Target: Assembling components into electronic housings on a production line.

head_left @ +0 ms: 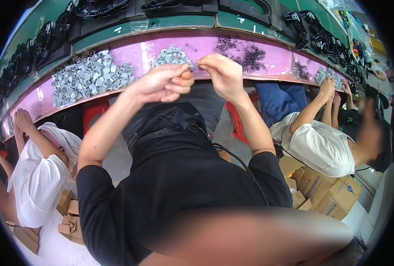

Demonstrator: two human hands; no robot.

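My left hand point(165, 83) and my right hand point(223, 74) meet in front of me over the near edge of the pink-covered bench point(132, 53). Thumb and fingers of the left are pinched, with a tiny dark and grey bit showing at the tips. Close beside it, the right hand's fingertips are pinched too; what they hold is too small to name. Just beyond my hands lies a heap of small pale grey pieces point(172, 55). A bigger pile of grey plastic caps point(88, 79) spreads to the left, and loose small black pieces point(252, 58) lie to the right.
Black glossy parts point(101, 9) line a green shelf point(201, 22) behind the bench. Co-workers in white shirts sit at my left point(41, 173) and right point(316, 142). Red stools point(237, 126) stand below the bench; cardboard boxes point(321, 188) sit on the floor behind.
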